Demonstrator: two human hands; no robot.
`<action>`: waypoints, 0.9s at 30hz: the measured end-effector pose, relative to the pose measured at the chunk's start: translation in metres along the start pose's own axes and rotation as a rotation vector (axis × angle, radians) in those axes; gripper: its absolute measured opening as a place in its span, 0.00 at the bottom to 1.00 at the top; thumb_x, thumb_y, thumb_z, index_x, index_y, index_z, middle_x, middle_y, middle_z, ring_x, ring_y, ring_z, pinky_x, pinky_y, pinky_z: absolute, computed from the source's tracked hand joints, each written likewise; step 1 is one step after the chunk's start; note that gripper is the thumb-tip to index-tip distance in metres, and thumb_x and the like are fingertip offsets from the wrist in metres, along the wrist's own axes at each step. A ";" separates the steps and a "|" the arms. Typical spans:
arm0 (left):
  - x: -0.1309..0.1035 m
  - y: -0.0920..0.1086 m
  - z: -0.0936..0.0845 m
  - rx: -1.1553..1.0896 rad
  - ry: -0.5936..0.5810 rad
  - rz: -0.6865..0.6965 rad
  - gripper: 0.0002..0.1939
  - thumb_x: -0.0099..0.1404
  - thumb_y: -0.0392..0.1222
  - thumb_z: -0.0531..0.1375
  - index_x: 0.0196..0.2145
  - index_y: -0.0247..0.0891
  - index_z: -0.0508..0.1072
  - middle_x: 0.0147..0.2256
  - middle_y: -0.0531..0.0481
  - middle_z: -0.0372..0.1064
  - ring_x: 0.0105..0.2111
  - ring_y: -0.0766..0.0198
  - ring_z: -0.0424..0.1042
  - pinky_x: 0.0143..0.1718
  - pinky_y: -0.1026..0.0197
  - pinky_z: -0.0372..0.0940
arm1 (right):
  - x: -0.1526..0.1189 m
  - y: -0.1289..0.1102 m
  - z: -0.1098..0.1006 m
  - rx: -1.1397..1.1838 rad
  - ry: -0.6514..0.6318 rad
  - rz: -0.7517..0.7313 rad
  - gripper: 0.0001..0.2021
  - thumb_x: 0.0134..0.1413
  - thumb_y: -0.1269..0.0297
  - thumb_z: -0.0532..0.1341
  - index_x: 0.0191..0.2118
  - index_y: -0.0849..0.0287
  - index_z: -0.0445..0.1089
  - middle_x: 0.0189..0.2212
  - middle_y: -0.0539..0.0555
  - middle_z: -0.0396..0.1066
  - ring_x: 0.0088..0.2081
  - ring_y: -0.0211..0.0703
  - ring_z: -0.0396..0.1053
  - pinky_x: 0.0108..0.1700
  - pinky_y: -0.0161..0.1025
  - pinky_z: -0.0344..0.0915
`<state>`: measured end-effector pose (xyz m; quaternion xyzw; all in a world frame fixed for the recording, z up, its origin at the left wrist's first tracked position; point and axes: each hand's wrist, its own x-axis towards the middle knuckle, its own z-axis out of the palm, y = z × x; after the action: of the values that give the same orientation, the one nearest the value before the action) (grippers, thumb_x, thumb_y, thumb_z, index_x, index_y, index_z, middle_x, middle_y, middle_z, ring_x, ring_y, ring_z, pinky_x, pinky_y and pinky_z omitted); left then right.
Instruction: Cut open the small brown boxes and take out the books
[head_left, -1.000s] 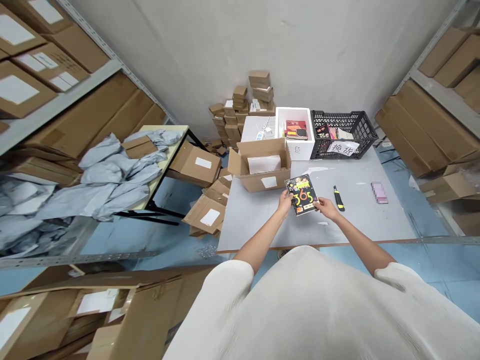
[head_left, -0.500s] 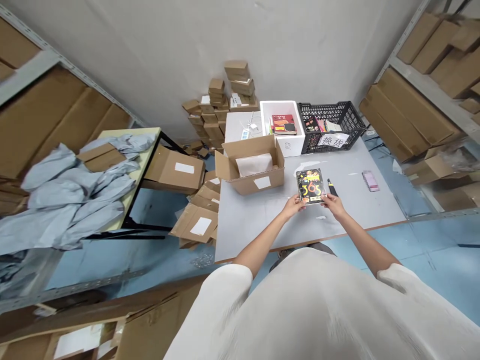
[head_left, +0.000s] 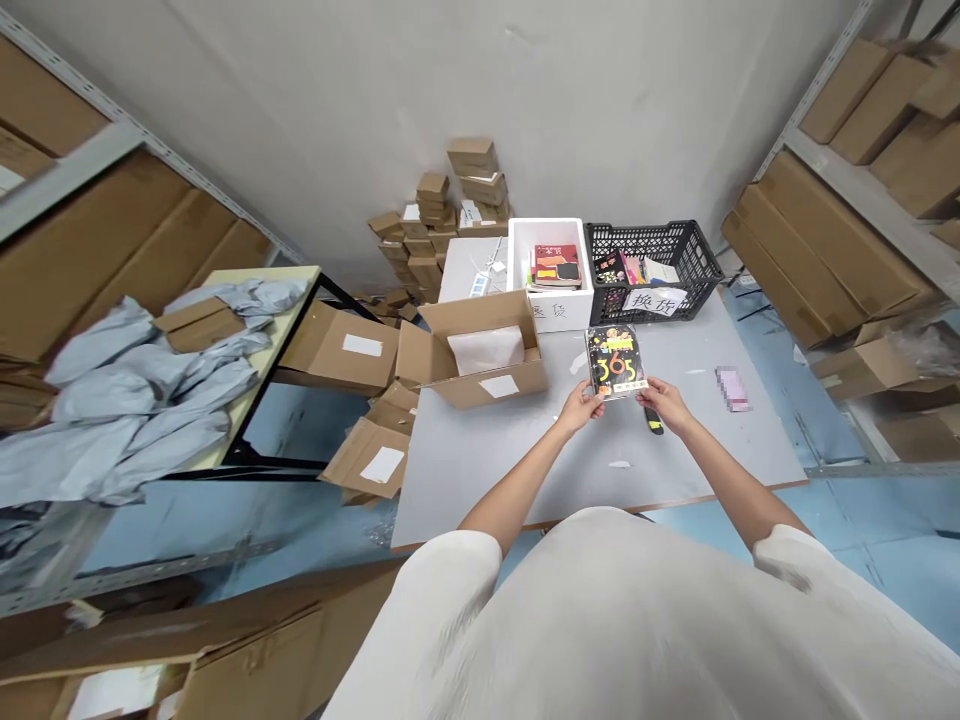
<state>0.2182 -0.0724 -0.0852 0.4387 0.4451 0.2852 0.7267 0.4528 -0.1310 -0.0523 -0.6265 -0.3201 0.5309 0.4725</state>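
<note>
A black book (head_left: 616,360) with "365" in colour on its cover is held over the grey table (head_left: 495,460). My left hand (head_left: 580,408) grips its lower left corner, thumb on the cover. At the lower right corner, my right hand (head_left: 666,402) pinches the same book. Partly hidden by the right hand, a black and yellow cutter (head_left: 655,421) lies on the table. To the left stands an open cardboard box (head_left: 480,350) with white wrapping inside. Behind the book are a white foam box (head_left: 551,312) holding books and a black plastic crate (head_left: 694,275) with more books.
Right of my hands lies a blurred pink item (head_left: 733,389). Stacked cartons (head_left: 472,160) lean by the wall. Grey mailing bags (head_left: 135,390) cover a side table on the left. Shelves with cartons (head_left: 832,240) rise on the right.
The book is now farther toward the crate, above the table and away from my body. The view has shifted a little, and the cutter now sits partly behind my right hand.
</note>
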 end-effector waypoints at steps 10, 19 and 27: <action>0.083 0.039 0.055 -0.046 0.180 0.067 0.30 0.63 0.54 0.75 0.56 0.36 0.75 0.26 0.53 0.76 0.27 0.64 0.76 0.36 0.60 0.72 | 0.093 -0.037 -0.057 0.045 -0.032 -0.068 0.23 0.45 0.57 0.77 0.48 0.56 0.80 0.41 0.54 0.83 0.38 0.44 0.79 0.48 0.45 0.80; 0.176 0.093 0.064 -0.141 0.347 0.069 0.24 0.73 0.44 0.68 0.63 0.34 0.74 0.27 0.53 0.75 0.27 0.68 0.76 0.35 0.64 0.71 | 0.197 -0.073 -0.050 0.020 0.038 -0.159 0.19 0.49 0.56 0.74 0.48 0.56 0.79 0.38 0.53 0.82 0.39 0.44 0.79 0.45 0.43 0.80; 0.225 0.115 0.046 -0.226 0.450 0.027 0.28 0.68 0.39 0.70 0.64 0.36 0.72 0.35 0.48 0.80 0.36 0.64 0.81 0.40 0.63 0.73 | 0.271 -0.078 -0.024 0.065 0.101 -0.136 0.19 0.50 0.60 0.74 0.48 0.57 0.76 0.30 0.51 0.78 0.35 0.45 0.80 0.41 0.43 0.82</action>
<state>0.3558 0.1429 -0.0616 0.2862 0.5551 0.4334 0.6497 0.5465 0.1347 -0.0777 -0.6136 -0.3201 0.4753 0.5433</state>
